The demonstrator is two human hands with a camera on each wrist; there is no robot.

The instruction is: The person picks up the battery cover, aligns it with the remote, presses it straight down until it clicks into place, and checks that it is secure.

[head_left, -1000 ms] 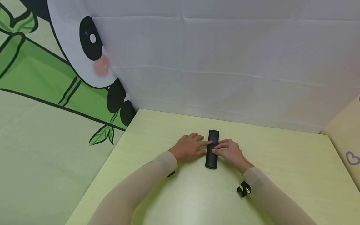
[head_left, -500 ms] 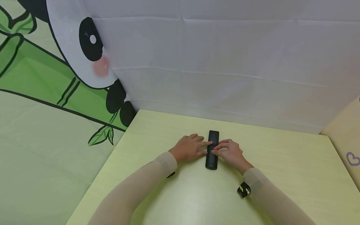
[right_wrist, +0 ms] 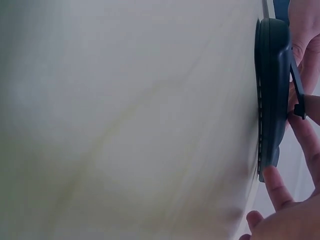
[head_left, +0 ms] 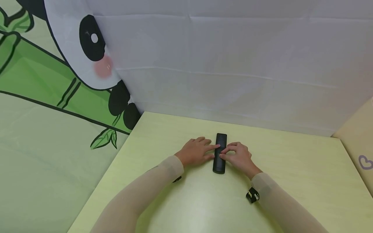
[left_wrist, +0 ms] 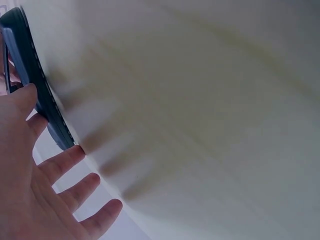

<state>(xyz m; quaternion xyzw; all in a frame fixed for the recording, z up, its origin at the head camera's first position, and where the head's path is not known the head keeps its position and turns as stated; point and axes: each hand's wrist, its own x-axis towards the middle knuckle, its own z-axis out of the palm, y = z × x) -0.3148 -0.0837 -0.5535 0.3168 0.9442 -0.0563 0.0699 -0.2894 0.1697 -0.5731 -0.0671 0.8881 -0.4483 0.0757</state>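
Note:
A black remote control (head_left: 219, 167) lies lengthwise on the pale yellow table, its row of buttons toward the tabletop. Along its upturned back, the battery cover (right_wrist: 297, 84) stands tilted up at one end in the right wrist view. My right hand (head_left: 240, 159) pinches the raised end of that cover between thumb and forefinger; another fingertip touches the remote's side. From the left, my left hand (head_left: 194, 152) steadies the remote with its forefinger stretched over the back and its thumb against the near side. The other left fingers (left_wrist: 80, 192) are spread, their tips down at the table.
The table (head_left: 163, 129) reaches back to a white cloth (head_left: 221, 58) hanging behind it. On the left hangs fabric printed with a panda and green bamboo (head_left: 38, 68). A beige side panel (head_left: 359, 142) borders the table's right edge. Each wrist wears a small black camera (head_left: 252, 195).
Both hands and the remote control keep their places. Only the head view has shifted slightly.

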